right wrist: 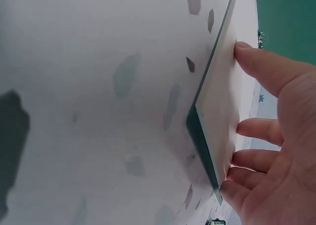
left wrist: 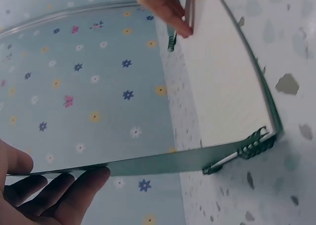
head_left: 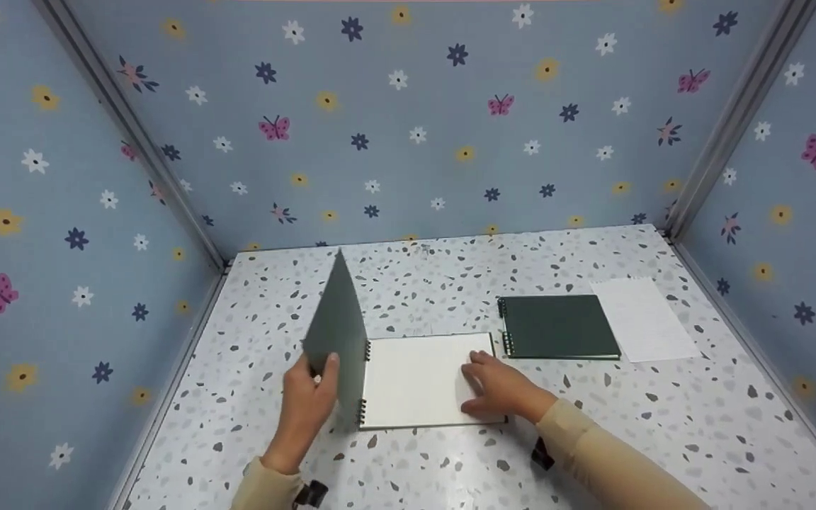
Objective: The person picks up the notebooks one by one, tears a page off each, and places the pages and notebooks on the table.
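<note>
A spiral notebook lies on the speckled tabletop, its blank white page facing up. Its dark green cover stands raised on the left, still joined at the spiral binding. My left hand pinches the cover's outer edge between thumb and fingers, which shows again in the left wrist view. On the right half of the page rest the spread fingertips of my right hand. In the right wrist view the thumb and fingers of that hand touch the page near its edge.
Right of the open notebook lies a closed dark green spiral notebook. A loose white sheet with a torn-looking top edge sits beside it. Flower-patterned walls border the speckled table at the back and both sides.
</note>
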### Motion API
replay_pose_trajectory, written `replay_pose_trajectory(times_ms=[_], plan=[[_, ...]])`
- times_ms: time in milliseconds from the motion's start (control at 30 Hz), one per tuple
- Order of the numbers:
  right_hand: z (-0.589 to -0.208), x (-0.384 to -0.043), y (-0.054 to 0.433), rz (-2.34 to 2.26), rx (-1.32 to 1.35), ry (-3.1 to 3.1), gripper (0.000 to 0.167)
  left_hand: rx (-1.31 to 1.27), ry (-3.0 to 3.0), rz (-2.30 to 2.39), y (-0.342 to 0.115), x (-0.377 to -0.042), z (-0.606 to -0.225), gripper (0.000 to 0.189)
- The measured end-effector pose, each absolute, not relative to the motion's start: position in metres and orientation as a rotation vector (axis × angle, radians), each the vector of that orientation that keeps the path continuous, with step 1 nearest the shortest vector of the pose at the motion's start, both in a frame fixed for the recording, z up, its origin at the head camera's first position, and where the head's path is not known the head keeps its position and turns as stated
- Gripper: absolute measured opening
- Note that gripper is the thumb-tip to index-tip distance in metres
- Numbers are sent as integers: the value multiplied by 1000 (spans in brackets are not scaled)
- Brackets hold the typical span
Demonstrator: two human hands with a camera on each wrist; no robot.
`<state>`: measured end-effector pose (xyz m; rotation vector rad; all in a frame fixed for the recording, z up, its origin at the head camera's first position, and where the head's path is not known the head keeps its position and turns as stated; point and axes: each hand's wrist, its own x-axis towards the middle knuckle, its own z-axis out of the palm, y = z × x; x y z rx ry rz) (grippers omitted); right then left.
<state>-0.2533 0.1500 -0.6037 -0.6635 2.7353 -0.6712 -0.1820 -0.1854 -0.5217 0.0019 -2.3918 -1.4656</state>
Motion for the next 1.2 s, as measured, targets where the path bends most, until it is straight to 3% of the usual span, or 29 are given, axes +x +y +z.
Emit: replay_pose_trajectory(times_ms=[267,467,767,1200], plan=[[-604,-255,152,-664,-656,2727,76,244,-2291,-1355,-242,-182,-499,23],[-604,-253,154,-685,-681,2726,76,412,-2332,-1385,-290,-180,-503,37],[-605,-250,156,-717,-692,2725,77,591,-2465,-1414,-342,-186,-543,48],[-608,-250,154,-731,-653,2713,79,719,-2876,-1205,-374,-195,-588,66]])
